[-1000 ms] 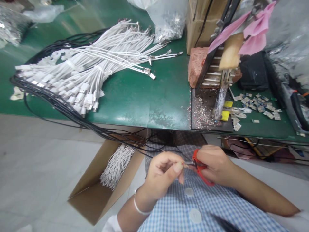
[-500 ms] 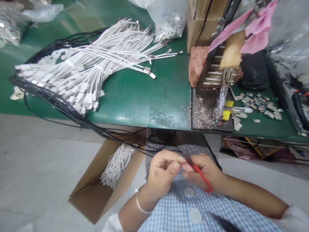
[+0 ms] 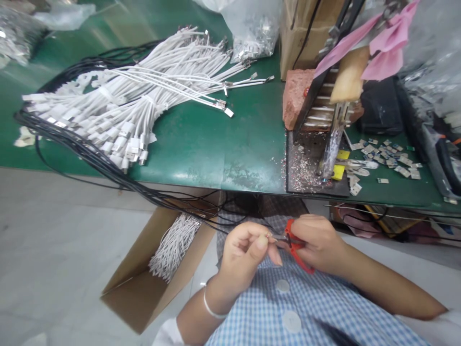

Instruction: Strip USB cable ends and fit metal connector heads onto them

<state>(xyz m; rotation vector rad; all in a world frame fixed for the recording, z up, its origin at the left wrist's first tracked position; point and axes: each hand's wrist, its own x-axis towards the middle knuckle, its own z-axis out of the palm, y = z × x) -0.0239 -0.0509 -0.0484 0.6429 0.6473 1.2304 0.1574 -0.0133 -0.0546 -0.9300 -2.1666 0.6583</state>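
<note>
At lower centre of the frame, a fine wire end (image 3: 268, 236) is pinched in the thumb-and-finger grip of the left hand (image 3: 242, 254); red-handled scissors (image 3: 296, 247) are gripped by the right hand's (image 3: 319, 242) curled fingers, blades pointed leftward at it.

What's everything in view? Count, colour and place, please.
bench: one, green, across the top
open carton: one, brown, below the bench
white cables: many, white, bench left and in open carton
black cables: many, black, bench left, trailing off its edge
metal connectors: many, silvery, bench right
brick: one, reddish, bench right
dark plate: one, black, before the brick
cardboard box: one, brown, behind the brick
pink cloth: some, pink, upper right
clear bags: several, transparent, bench back
scissors: one, red-handled, lower centre
checked garment: one, blue-white, bottom
left hand: one, bare, pinching what seems a cable end
right hand: one, bare, holding scissors
</note>
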